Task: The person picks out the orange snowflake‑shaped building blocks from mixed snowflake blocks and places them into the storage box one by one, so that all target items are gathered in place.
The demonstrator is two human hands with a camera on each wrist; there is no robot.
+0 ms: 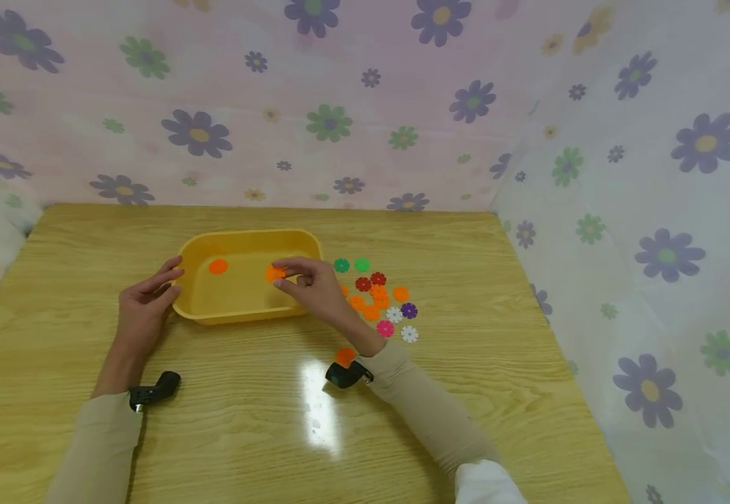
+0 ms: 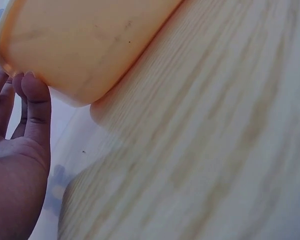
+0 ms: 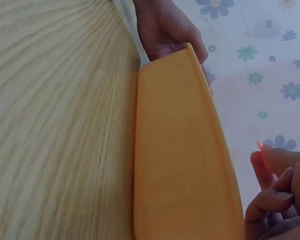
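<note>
Right hand (image 1: pixel 316 285): yours, thumb and finger pinching one orange disc (image 1: pixel 273 273) above the right part of the tray. Left hand (image 1: pixel 143 308): yours, fingers and thumb gripping the rim at the tray's left end.

Yellow tray (image 1: pixel 245 288): one, upright on the table; a second orange disc (image 1: pixel 218 266) lay inside, toward your left.

Loose notched discs, on the table right of the tray: several orange (image 1: pixel 371 313), two green (image 1: pixel 362 265), two dark red (image 1: pixel 363 284), two white (image 1: pixel 409 334), one purple (image 1: pixel 409 310), one pink (image 1: pixel 385 328). Another orange piece (image 1: pixel 345 355) lay beside your right wrist.

Wood-grain table (image 1: pixel 232 434); flowered backdrop (image 1: pixel 365 133) behind it.
</note>
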